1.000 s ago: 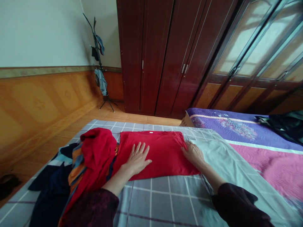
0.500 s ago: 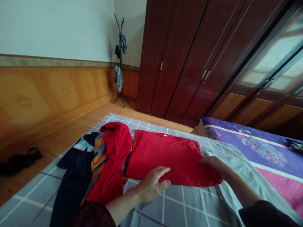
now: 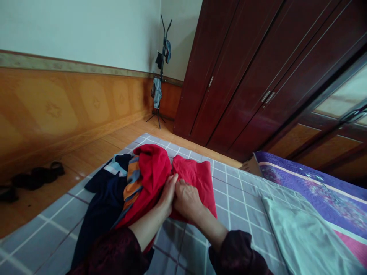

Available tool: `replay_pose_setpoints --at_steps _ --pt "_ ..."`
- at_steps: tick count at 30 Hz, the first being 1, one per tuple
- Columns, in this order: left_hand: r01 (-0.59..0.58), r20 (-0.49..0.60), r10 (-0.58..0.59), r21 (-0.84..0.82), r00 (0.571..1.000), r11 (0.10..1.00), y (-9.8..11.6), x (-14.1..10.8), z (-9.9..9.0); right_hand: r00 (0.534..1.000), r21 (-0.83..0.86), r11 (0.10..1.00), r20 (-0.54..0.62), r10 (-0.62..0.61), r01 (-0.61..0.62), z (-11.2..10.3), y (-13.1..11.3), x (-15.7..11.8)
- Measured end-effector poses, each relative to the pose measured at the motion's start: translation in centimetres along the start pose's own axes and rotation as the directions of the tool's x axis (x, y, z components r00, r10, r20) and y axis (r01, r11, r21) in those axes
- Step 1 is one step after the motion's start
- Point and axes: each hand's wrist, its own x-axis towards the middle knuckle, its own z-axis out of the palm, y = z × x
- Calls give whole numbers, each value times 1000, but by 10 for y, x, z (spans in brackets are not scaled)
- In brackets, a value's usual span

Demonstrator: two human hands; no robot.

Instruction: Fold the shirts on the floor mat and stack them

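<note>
A red garment [image 3: 202, 179], folded over into a smaller piece, lies on the checked bedsheet [image 3: 229, 194]. My right hand [image 3: 187, 196] is closed on its left edge, knuckles up. Right beside it, my left hand [image 3: 168, 193] is stretched out edge-on, touching the fold; its far fingers are partly hidden. Left of my hands is a heap of clothes: a crumpled red piece [image 3: 153, 164], an orange and blue striped part [image 3: 132, 187] and a dark navy garment [image 3: 100, 210].
A pale green cloth [image 3: 304, 229] lies on the bed's right side. Beyond is a purple floral bed cover [image 3: 309, 177]. A dark red wardrobe [image 3: 229, 76] and a coat stand [image 3: 163, 65] stand at the back. Dark items [image 3: 37, 176] lie on the floor at left.
My right hand has carried the red garment's right side over to the left, folding it to about half its width. My left hand has drawn back to its left edge. The view has shifted slightly.
</note>
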Motion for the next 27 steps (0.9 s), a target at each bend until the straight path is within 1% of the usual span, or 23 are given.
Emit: replay_pose_setpoints --at_steps 1,3,5,7,10,11,12,13,14,15,16,17,18,19,20,21,22,24,25,26,27 --pt "14 -3 -14 -6 1000 1000 -2 1 -1 999 -12 999 -2 -41 41 7 -4 -7" --pt "38 2 -38 -14 999 999 -5 1 1 993 -19 994 -57 -104 103 18 2 -24" --pt "42 11 -42 4 999 999 -6 1 3 980 -18 991 -147 -131 130 29 19 -44" --pt "37 18 -38 51 999 998 -4 1 3 969 -33 990 -201 -144 141 40 38 -65" --pt "2 29 -6 144 1000 990 6 3 -3 964 7 984 -200 -174 179 51 66 -92" --pt "-29 41 21 182 999 983 9 2 -7 964 39 983 -206 -167 178 52 76 -98" --pt "-77 63 62 251 996 965 13 1 -11 966 69 986 -223 -132 151 52 86 -102" --pt "-141 99 113 354 989 924 16 -2 -16 967 95 991 -248 -66 92 51 96 -105" --pt "-213 147 161 483 976 850 17 -5 -19 964 123 992 -263 20 12 49 106 -105" --pt "-278 205 191 616 960 737 18 -10 -23 959 155 985 -259 116 -77 48 115 -104" --pt "-328 262 197 732 945 598 17 -15 -25 950 194 968 -235 206 -162 48 123 -102" --pt "-350 299 183 817 937 458 16 -19 -26 941 238 944 -195 278 -230 48 128 -99" --pt "-349 313 158 869 937 350 16 -24 -27 935 289 918 -149 323 -271 49 132 -95" --pt "-339 315 132 902 940 268 15 -27 -25 930 346 892 -113 349 -293 48 133 -91" --pt "-325 307 112 922 945 212 15 -30 -23 928 412 861 -89 363 -297 47 133 -87" --pt "-314 301 98 932 949 182 17 -33 -21 925 485 824 -76 371 -291 43 133 -84" --pt "-314 303 88 933 949 175 19 -36 -18 926 561 781 -65 371 -274 38 133 -82" --pt "-357 350 72 907 934 221 25 -44 -14 929 695 681 -49 366 -231 21 138 -88" --pt "-398 395 69 880 916 260 29 -51 -13 932 741 637 -42 360 -213 11 143 -96" --pt "-443 446 61 846 893 298 32 -59 -12 935 764 613 -35 354 -203 2 151 -106" --pt "-484 500 41 812 865 326 36 -68 -12 937 759 618 -30 349 -206 -5 159 -119"
